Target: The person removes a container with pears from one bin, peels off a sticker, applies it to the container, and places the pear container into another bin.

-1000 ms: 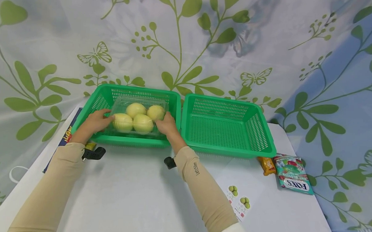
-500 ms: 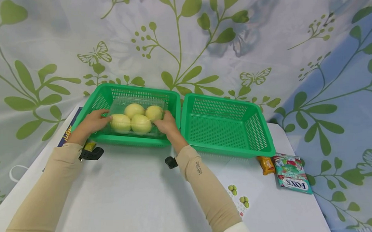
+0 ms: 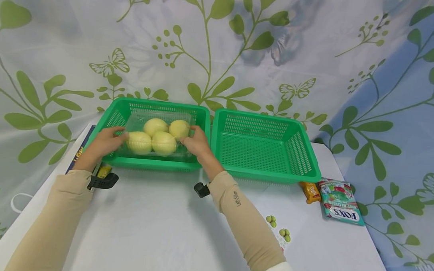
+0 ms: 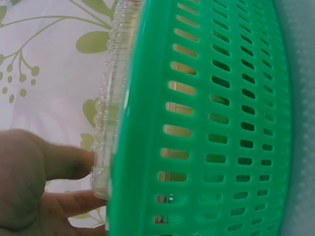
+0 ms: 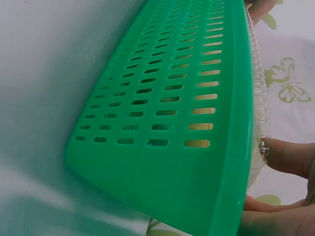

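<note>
A clear plastic box (image 3: 157, 150) with several round pale-yellow fruits (image 3: 164, 143) sits in the left green basket (image 3: 151, 164). Its upper edge stands a little above the rim in both wrist views. My left hand (image 3: 107, 141) holds the box's left end, the thumb pressed to its edge. At the opposite end, my right hand (image 3: 198, 143) grips it between thumb and fingers. Through the slots of the basket wall (image 4: 206, 118) the fruits show pale. Some fingertips of both hands are hidden behind the rim.
A second green basket (image 3: 254, 152) stands right beside the first. Near its right corner lie an orange packet (image 3: 311, 192) and a teal Fox's bag (image 3: 341, 201). A yellow packet (image 3: 103, 171) and a dark-blue packet (image 3: 78, 156) lie by my left wrist.
The fruit box has shifted slightly to the left inside the basket, with both hands staying on its ends. Its far edge now appears a little higher.
</note>
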`<state>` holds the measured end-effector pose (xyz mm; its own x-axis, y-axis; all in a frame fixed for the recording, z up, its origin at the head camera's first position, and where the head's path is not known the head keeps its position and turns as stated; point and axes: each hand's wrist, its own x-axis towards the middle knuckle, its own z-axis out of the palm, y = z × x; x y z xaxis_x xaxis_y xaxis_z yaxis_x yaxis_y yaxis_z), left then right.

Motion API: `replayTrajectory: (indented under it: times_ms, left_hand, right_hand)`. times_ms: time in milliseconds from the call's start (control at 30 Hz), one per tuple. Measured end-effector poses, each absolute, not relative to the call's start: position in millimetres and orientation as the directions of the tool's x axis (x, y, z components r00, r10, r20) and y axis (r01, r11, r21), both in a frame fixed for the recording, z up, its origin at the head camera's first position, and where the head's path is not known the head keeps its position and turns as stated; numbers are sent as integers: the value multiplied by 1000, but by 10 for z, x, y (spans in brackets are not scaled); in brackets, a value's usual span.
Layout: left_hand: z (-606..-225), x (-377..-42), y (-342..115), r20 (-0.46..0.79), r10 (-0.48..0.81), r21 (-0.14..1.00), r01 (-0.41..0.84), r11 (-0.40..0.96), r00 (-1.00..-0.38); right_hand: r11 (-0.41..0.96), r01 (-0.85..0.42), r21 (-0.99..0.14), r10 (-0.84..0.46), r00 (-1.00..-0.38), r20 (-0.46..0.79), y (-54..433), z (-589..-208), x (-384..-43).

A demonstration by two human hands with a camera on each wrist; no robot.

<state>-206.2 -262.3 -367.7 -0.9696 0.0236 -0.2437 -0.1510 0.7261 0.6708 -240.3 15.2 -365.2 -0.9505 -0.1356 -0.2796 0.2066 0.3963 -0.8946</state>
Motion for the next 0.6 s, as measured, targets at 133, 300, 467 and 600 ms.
replayTrajectory:
  times_ms: [133,300,467,600]
  left_hand:
    - [-3682,-2047,-2628,-225,-1,734,-170,658,-974]
    - [-3713,-2056,-2673,-184,-29,772,-163,614,-982]
    - [-3738,-2083,-2715,-204,-40,784,-188,591,-978]
    - [-3736,-2104,-2717,-228,-49,776,-212,594,-972]
  right_hand:
    - [367,218,-904,-139,-948,-285,176,-3626,-2391]
    - [325,214,-921,-144,-951,-272,207,-3608,-2374]
    - [295,203,-934,-146,-956,-254,252,-3595,-2369]
    - [270,200,-942,-158,-956,-248,296,-3580,-2372]
